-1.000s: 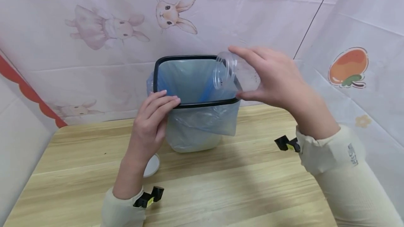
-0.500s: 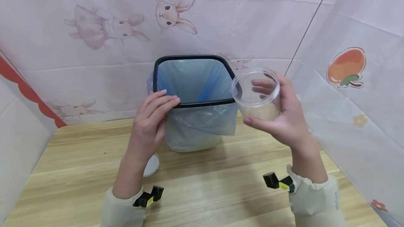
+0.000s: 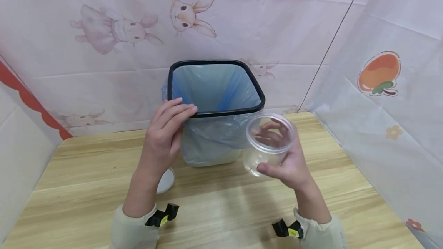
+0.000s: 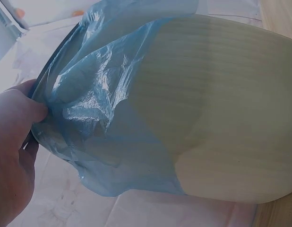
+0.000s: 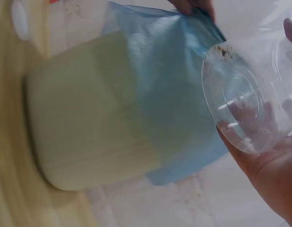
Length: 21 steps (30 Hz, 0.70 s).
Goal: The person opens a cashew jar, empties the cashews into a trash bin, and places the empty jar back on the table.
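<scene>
A pale trash bin [image 3: 221, 158] with a black rim stands on the table, lined with a translucent blue bag [image 3: 214, 131] folded over its edge. My left hand [image 3: 164, 135] grips the bin's front left rim, fingers over the top; in the left wrist view its thumb [image 4: 37, 111] presses the bag from outside. To the right of the bin, my right hand [image 3: 294, 164] holds a clear plastic jar [image 3: 254, 158] without a lid, mouth up and tilted slightly toward me. Dark specks show near the jar's base [image 5: 225, 53] in the right wrist view.
A round white lid [image 3: 167, 181] lies on the wood-grain table [image 3: 221, 210] beside my left forearm, partly hidden by it. Behind the bin rises a wall sheet [image 3: 131, 76] printed with rabbits, and another sheet borders the right side.
My right hand has drawn the jar back from the bin's right rim, turning it from sideways to mouth up and lowering it toward the table. The left hand keeps its place.
</scene>
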Tool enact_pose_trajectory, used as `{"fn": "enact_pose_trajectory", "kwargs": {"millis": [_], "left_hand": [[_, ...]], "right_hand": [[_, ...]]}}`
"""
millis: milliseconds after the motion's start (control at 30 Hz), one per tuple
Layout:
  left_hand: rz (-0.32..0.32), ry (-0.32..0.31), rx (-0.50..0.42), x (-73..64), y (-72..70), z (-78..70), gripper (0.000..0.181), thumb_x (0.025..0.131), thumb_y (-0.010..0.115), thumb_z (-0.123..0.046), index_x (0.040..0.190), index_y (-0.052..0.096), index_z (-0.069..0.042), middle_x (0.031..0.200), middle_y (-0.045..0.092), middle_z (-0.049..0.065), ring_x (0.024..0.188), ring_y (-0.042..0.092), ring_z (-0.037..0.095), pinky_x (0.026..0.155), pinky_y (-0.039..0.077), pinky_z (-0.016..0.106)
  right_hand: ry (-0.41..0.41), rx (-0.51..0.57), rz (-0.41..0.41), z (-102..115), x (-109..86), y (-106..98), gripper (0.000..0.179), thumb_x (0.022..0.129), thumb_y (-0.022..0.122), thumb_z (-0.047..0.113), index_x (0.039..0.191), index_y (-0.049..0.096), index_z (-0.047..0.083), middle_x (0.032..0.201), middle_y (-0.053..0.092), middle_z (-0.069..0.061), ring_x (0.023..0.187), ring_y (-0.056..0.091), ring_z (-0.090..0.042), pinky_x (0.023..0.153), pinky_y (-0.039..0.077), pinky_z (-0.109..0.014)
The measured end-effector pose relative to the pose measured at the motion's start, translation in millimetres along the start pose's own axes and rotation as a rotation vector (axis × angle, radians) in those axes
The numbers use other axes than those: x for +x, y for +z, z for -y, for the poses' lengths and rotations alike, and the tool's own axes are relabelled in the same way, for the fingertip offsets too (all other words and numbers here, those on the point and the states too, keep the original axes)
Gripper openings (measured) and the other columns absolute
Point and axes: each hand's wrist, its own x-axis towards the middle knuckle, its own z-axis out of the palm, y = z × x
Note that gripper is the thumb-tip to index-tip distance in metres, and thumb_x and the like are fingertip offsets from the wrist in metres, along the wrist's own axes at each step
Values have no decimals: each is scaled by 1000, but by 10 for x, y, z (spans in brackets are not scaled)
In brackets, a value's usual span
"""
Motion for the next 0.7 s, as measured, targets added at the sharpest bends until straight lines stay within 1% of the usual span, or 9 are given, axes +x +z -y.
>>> {"fn": "enact_pose_trajectory", "kwargs": {"millis": [167,267,367,467,633,700], "left_hand": [[3,3,6,2,3,-4,37,96,53,9,125,70,-7,124,68,11,129,54,33,114,36,53],[-3,6,4,15,1,-6,36,96,52,8,124,70,-6,123,68,12,129,54,34,113,36,54],[-12,9,2,26,-4,-5,35,96,52,8,123,70,-5,122,69,12,128,55,34,113,36,54],[-10,11,8,25,-7,-1,35,97,51,8,123,70,-6,123,69,11,128,55,34,113,37,53],[-2,6,13,8,0,4,35,97,51,8,123,70,-7,123,69,11,129,54,33,113,36,53],[1,3,13,-1,2,5,35,97,52,7,124,70,-7,123,69,11,129,54,33,113,36,53]], "right_hand": [[9,-39,74,-203,-159,89,100,69,93,23,141,32,-11,126,52,-28,119,60,-34,104,48,-42],[19,-59,118,-307,-210,147,100,69,93,25,141,34,-10,128,53,-30,120,58,-36,105,47,-42],[44,-79,174,-395,-237,203,100,68,94,21,144,34,-6,131,54,-28,122,57,-37,105,47,-44],[60,-97,213,-462,-265,237,100,65,94,14,144,36,-3,133,54,-26,125,56,-37,105,47,-44],[84,-83,225,-525,-317,234,102,59,91,-1,145,36,-2,134,54,-27,126,55,-37,106,47,-43],[95,-76,230,-549,-340,226,103,57,90,-5,145,35,-2,135,54,-27,126,55,-37,106,47,-43]]}}
